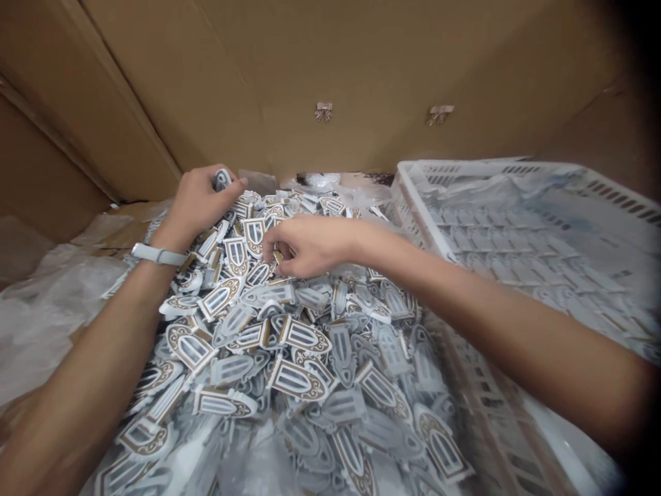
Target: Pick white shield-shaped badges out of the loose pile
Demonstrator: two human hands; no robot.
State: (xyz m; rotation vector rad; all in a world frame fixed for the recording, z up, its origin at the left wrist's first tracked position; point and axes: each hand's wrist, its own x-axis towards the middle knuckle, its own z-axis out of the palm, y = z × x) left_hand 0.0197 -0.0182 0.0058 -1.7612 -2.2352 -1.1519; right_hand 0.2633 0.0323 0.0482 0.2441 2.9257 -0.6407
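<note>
A large heap of small arch-shaped plastic pieces (297, 379), white and grey with brown scrollwork and slotted openings, fills the middle. At its far left edge, my left hand (199, 203) is closed around one such piece (222, 180), whose grey rounded end shows above the thumb. My right hand (310, 244) reaches across the heap from the right. Its fingers curl down onto a decorated piece (261, 273) among the others, thumb and forefinger close together. The fingertips are partly hidden, so the grip itself shows only in part.
To the right stands a white slotted plastic crate (421, 207) holding rows of similar pieces (496, 238) under clear film. Crumpled clear plastic (56, 310) lies at left. A cardboard wall (361, 55) rises behind, with two small bow-shaped items (323, 111) on it.
</note>
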